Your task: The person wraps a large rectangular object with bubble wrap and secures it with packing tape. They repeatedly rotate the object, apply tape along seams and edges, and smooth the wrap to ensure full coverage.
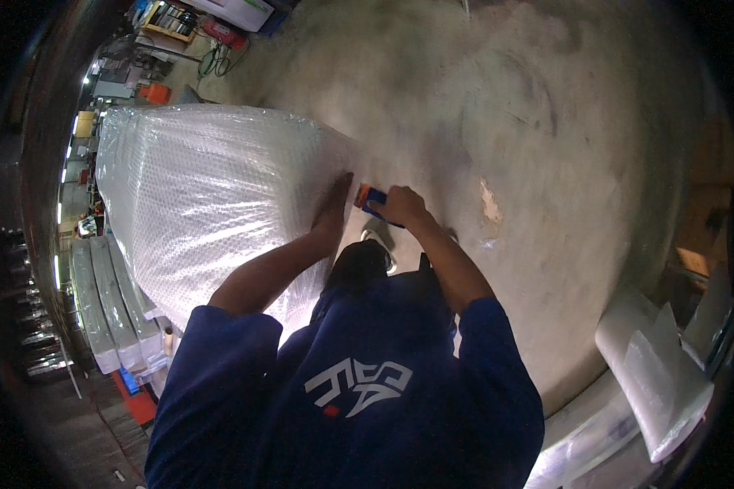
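Note:
A large bulky item wrapped in clear bubble wrap [212,179] fills the area to my left. Against its right side lies my left hand [333,210], fingers stretched out along the plastic. My right hand [404,205] grips a blue and orange tape dispenser [371,197], held just off the wrapped item's edge, close to my left fingertips. Whether any tape runs from the dispenser to the wrap is too small to tell.
Several plastic-wrapped panels [98,301] stand at the left. A roll of white wrapping sheet [656,383] lies at the lower right. At the far left are an orange object [155,93] and a coiled cable [214,62] on the concrete floor [546,163]. My shoe [381,247] shows below my hands.

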A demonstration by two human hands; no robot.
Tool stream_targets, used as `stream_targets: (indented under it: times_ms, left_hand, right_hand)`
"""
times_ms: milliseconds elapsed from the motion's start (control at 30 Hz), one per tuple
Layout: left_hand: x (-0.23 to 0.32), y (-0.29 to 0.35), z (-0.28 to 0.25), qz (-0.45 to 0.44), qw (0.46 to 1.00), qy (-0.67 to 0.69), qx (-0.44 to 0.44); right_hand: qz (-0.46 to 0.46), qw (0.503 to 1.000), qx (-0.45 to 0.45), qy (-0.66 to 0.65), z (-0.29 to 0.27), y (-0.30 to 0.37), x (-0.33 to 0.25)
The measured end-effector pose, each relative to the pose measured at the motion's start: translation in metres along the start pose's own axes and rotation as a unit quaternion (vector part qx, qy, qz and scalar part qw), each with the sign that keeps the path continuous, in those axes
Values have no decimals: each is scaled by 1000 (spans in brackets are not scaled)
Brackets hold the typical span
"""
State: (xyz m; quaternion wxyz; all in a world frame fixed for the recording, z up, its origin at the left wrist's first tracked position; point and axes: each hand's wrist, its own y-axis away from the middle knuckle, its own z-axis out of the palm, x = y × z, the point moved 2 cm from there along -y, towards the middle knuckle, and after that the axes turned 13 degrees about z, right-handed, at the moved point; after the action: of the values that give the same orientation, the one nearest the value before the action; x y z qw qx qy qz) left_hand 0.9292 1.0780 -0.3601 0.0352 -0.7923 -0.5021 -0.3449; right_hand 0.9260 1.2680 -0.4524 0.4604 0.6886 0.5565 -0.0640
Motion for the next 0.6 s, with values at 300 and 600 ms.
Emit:
stream_targets:
  times_ms: [300,600]
  left_hand:
    - [-24,-10,22,57,992,-108,-18]
    - [-77,-31,69,89,572,-789,-207]
  right_hand:
    - [106,993,-42,-44,0,-3,10]
    - [361,895,98,-243,112,70,279]
